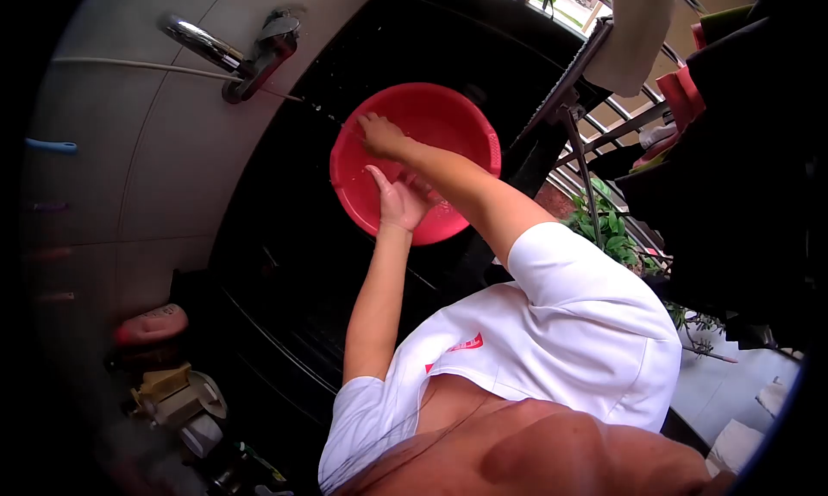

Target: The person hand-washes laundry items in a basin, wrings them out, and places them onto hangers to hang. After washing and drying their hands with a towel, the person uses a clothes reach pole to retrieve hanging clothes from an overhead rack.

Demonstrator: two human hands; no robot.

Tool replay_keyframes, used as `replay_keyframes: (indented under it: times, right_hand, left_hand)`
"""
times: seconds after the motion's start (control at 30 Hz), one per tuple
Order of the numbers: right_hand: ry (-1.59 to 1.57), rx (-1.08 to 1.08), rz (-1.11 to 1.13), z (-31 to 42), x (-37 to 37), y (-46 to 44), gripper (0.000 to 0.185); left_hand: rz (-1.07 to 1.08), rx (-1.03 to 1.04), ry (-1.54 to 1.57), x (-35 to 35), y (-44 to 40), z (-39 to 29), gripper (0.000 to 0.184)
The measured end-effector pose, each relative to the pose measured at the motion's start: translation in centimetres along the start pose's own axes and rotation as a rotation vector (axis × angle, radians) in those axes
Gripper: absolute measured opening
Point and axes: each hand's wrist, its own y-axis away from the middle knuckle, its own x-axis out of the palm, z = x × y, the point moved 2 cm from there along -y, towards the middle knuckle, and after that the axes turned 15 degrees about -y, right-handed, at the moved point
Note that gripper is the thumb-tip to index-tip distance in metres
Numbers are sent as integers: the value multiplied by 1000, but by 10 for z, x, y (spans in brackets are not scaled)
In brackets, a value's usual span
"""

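A red plastic basin (466, 121) sits on a dark surface in the upper middle of the view. My left hand (402, 204) is palm up over the basin's near side, wet, with the thumb stretched out and the fingers partly hidden behind my right forearm. Farther up, my right hand (380, 137) is inside the basin by its left wall, fingers loosely bent and apart. I make out nothing held in either hand. Small white drops, seemingly water, show between the tap and the basin rim.
A chrome tap (259, 60) sticks out from the tiled wall (95, 168), with a thin pale line beside it. Bottles and containers, including a pink bottle (155, 325), stand at lower left. Metal railing, hanging cloth (634, 39) and green plants (611, 233) are at right.
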Motion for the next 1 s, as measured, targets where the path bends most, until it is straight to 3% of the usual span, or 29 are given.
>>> replay_keyframes:
  times: [0.07,0.13,0.17,0.23,0.33,0.37,0.4,0.43,0.47,0.53,0.57,0.6,0.63,0.73,0.8,0.83,0.87,0.9,0.93,0.97,1.0]
  right_hand:
    - [317,393,605,-153,94,-32,41]
    - [552,307,645,-92,58,54,37]
    - [593,302,659,-83,47,64,34]
    - [553,270,606,-67,37,73,29]
    - [332,156,464,-40,38,75,22]
    - [229,108,412,-27,40,77,20]
    - [125,57,361,-16,42,80,19]
    - [17,10,312,-5,44,85,18]
    - [-78,-52,254,6,46,90,18]
    - [-269,-246,83,24,51,97,20]
    - [-267,-243,69,31,45,99,20]
    - [-367,-254,55,46,36,100,19]
    - [-466,-272,40,66,21,100,18]
    - [-604,-408,61,114,-16,110,19]
    - [-598,-499,77,127,-40,127,22]
    - [-574,-539,81,126,-54,137,24]
    - [-536,-576,73,121,-70,148,27]
    - [-482,-601,46,110,-90,159,29]
    - [-420,-612,-9,96,-112,173,31]
    - [-360,-622,-93,82,-138,184,34]
    - [-283,-637,-240,65,-164,197,37]
  left_hand:
    - [-29,59,-78,31,9,18,73]
    - [-247,-162,-40,-19,-10,63,56]
    - [-290,-173,-88,-23,-10,63,53]
    - [-326,-185,-144,-30,-17,53,50]
    - [-555,-55,133,-42,-28,15,55]
    - [-568,80,51,-59,-32,1,59]
    - [-408,-57,181,-77,-30,-17,63]
    - [-413,113,-17,-57,-11,-33,67]
    - [-436,51,42,-86,-12,-46,62]
    - [-275,-30,-182,-100,-8,-74,33]
    - [-527,223,-338,-75,-2,-84,22]
    - [-591,262,-362,-28,19,-95,20]
    - [-392,236,-342,-24,25,-113,22]
    - [-465,651,-511,95,81,-131,30]
    - [-340,929,-620,124,86,-118,29]
    - [-91,1055,-630,119,69,-106,31]
    - [105,862,-612,108,45,-91,37]
    - [-198,609,-994,51,17,-76,42]
    - [-448,163,-1764,-6,-10,-59,48]
    - [-400,-284,-2190,-60,-33,-42,55]
    - [-388,-187,-2126,-59,-15,-36,58]
